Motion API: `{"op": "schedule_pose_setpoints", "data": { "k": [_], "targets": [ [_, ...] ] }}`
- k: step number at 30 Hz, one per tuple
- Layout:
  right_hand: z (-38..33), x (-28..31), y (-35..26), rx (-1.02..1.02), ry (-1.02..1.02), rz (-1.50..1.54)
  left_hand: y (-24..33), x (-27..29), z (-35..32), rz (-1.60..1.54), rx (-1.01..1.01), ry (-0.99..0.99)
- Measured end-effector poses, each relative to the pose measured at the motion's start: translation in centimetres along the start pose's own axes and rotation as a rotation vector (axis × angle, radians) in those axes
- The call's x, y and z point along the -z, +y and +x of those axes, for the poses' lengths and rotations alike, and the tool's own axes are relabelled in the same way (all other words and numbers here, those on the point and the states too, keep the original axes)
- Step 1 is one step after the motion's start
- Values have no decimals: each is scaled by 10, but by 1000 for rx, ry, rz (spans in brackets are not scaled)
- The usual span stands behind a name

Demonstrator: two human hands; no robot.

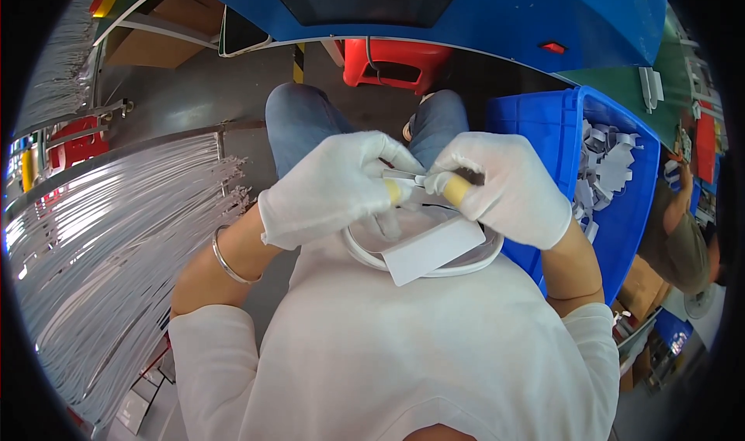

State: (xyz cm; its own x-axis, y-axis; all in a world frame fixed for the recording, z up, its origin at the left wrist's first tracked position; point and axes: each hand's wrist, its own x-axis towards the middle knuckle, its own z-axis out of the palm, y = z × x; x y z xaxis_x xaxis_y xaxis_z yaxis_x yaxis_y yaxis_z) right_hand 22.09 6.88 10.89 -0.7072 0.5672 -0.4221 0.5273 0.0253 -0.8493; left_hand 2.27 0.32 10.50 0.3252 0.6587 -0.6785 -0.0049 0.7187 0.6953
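Both my hands wear white gloves with yellow wraps on the thumbs, and they meet above my lap. My left hand (334, 189) pinches a thin white end of a cable between thumb and fingers. From the other side, my right hand (508, 185) has thumb and fingertips closed on the same small piece; its exact shape is partly covered by the fingers. Below them hangs a loop of white cable (363, 256) close to my shirt. A blank white card (434, 251) lies tilted across that loop, under the right hand.
To the right stands a blue bin (535, 123) holding white paper scraps (609, 166). Many white cables (116, 262) hang over a metal rack at left. Ahead are a blue machine (497, 14) and a red stool (396, 65). Another person's arm (679, 208) shows at far right.
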Motion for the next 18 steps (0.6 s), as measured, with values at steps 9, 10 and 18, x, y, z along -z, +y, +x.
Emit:
{"op": "schedule_pose_setpoints", "data": {
  "k": [9,10,18],
  "targets": [
    [-21,-4,-19,428,-102,-959,-4,-3,-9,62,-101,-18],
    [-12,-1,-10,444,-46,-614,-5,-4,-11,61,-102,-14],
    [-3,-1,-15,-116,-155,101,-7,-10,-18,221,-378,113]
  ]
}}
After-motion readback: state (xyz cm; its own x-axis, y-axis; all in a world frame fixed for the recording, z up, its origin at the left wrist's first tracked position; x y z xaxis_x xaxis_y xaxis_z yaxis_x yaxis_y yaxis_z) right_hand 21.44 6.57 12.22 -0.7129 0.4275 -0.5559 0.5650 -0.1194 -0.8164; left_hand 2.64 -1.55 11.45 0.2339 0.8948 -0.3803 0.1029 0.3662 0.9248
